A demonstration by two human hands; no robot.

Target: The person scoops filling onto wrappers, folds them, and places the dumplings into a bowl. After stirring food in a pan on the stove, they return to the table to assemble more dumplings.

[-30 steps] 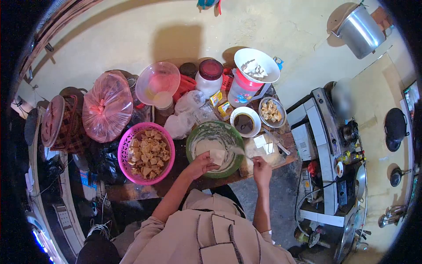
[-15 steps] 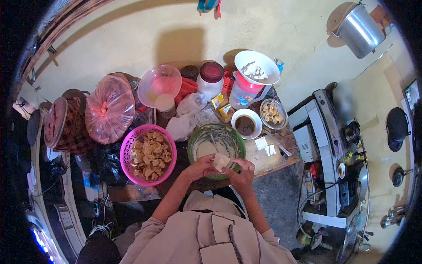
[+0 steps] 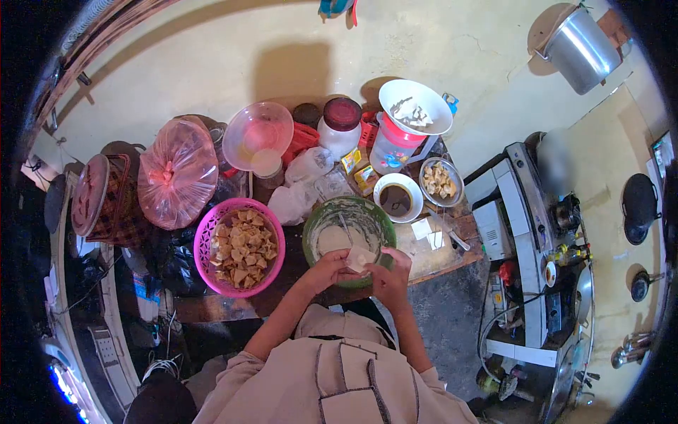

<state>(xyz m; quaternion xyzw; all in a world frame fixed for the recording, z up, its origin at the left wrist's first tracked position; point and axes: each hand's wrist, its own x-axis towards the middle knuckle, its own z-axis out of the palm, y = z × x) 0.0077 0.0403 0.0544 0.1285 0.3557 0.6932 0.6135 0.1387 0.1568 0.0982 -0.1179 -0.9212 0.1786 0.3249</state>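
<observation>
Over the near rim of a green bowl (image 3: 387,230), both my hands are at a thin, square white wrapper (image 3: 360,258). My left hand (image 3: 328,270) is closed on its left side. My right hand (image 3: 390,277) is closed at its right edge, with the thumb against it; its other fingers are partly hidden. A small pale lump seems to lie on the wrapper, too small to make out. In the bowl are a whitish paste (image 3: 332,240) and the handle of a utensil (image 3: 345,226).
Left of the bowl stands a pink basket (image 3: 200,244) of light-brown folded pieces. To the right are a bowl of dark liquid (image 3: 395,201), a metal bowl of pieces (image 3: 439,181), white squares (image 3: 428,232) and a knife (image 3: 452,234). A jug (image 3: 392,145) and jar (image 3: 340,127) stand behind.
The wrapper has shifted slightly to the right and turned in my fingers. My right hand has moved a little, its fingers now more upright. The objects on the table stay put.
</observation>
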